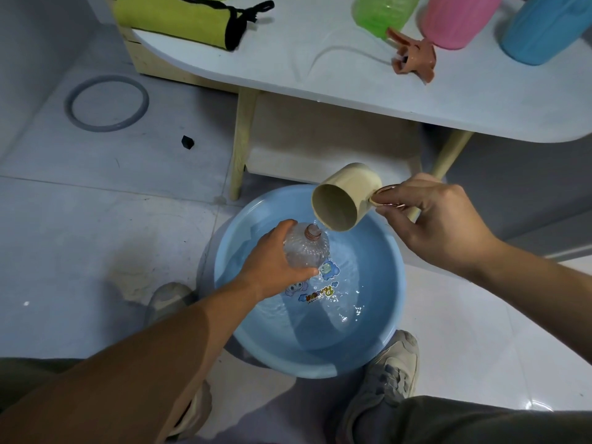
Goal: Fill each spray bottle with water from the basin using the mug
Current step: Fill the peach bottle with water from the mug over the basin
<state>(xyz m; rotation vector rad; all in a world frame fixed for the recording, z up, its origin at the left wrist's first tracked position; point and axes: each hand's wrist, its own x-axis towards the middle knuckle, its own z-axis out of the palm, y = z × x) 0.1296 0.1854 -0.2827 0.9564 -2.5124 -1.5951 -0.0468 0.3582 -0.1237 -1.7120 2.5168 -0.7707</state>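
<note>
- Left hand (272,261): grip wrapped round the clear bottle (306,249), held over the basin (381,251).
- Right hand (439,216): grip pinches the handle of the mug (339,200), which is tipped at the bottle's neck; water runs in.
- Beyond the basin, on the surface (288,59): green bottle (384,11), pink bottle (455,17), blue bottle (544,27); fill state unreadable.
- Judged: one fill under way, capping left.

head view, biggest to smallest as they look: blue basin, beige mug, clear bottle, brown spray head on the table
1. round blue plastic basin
2. beige plastic mug
3. clear ribbed bottle, brown plastic spray head: alike; left hand hides part of bottle
</note>
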